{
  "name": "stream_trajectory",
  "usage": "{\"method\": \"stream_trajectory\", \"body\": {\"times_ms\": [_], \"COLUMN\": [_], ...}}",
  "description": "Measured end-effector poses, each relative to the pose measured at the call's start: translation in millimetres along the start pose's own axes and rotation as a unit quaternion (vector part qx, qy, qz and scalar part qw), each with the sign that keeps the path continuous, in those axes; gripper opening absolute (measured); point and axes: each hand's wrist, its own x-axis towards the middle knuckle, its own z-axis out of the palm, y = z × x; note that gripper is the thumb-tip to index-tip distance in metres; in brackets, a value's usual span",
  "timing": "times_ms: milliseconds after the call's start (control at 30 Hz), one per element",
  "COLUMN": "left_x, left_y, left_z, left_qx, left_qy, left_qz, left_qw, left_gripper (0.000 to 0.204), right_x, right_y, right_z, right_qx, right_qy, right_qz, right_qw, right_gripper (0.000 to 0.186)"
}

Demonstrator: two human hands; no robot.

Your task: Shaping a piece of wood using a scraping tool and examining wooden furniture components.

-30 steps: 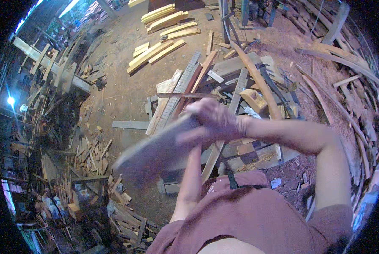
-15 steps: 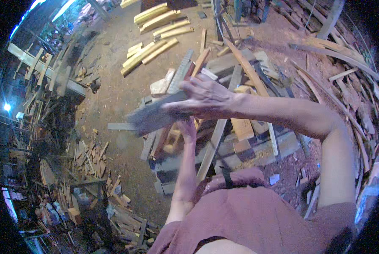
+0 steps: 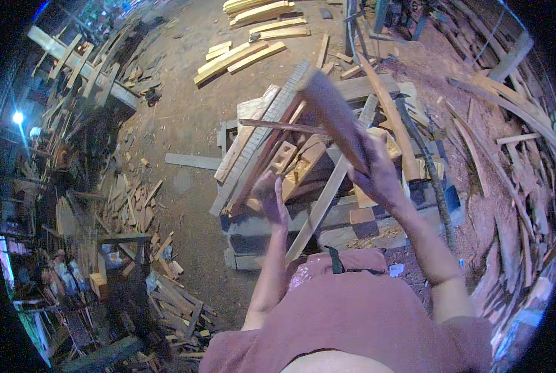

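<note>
My right hand [image 3: 378, 171] is closed round one end of a thick, dark wooden billet [image 3: 332, 112], raised and tilted over the work pile and smeared by motion. Lower and to the left, my left hand [image 3: 270, 194] is beside a pale wood piece with a cut slot [image 3: 283, 156]. Its fingers are blurred, and whether they grip anything is hidden. A longer yellowish wood piece [image 3: 306, 168] lies just right of the slotted one. Above both, a thin reddish-brown stick [image 3: 278, 126] crosses a dark red strip and a grey notched board [image 3: 272, 124].
A low stack of thick timbers [image 3: 247, 242] carries the pieces. A long pale batten [image 3: 318, 208] leans across it toward me. Yellow sawn lengths [image 3: 241, 62] lie on the dirt floor beyond. Offcuts [image 3: 138, 205] are heaped at left, and long slabs [image 3: 495, 186] line the right.
The dark billet has swung from low left up and to the right with my right hand. My left hand, partly hidden before, now shows beside the slotted piece.
</note>
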Motion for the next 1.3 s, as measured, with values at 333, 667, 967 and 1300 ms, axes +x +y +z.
{"method": "stream_trajectory", "body": {"times_ms": [333,667,967,1300], "left_x": [-23,-28,-26,-29], "left_y": [-11,9,-2,-3], "left_z": [19,15,18,20], "left_qx": [-0.265,-0.347,-0.329,-0.304], "left_qy": [-0.097,-0.193,-0.201,-0.22], "left_qz": [-0.032,-0.167,-0.165,-0.135], "left_qw": [0.959,0.902,0.908,0.917], "left_gripper": [0.031,0.038,0.043,0.046], "right_x": [-93,-44,-10,6], "right_y": [16,-52,-72,-55], "right_z": [-24,10,11,0], "right_qx": [-0.039,0.08,-0.055,-0.008], "right_qy": [-0.01,-0.022,-0.055,-0.118], "right_qz": [0.214,-0.247,-0.375,-0.317], "right_qw": [0.976,0.965,0.924,0.941], "right_gripper": [0.074,0.049,0.055,0.072]}}
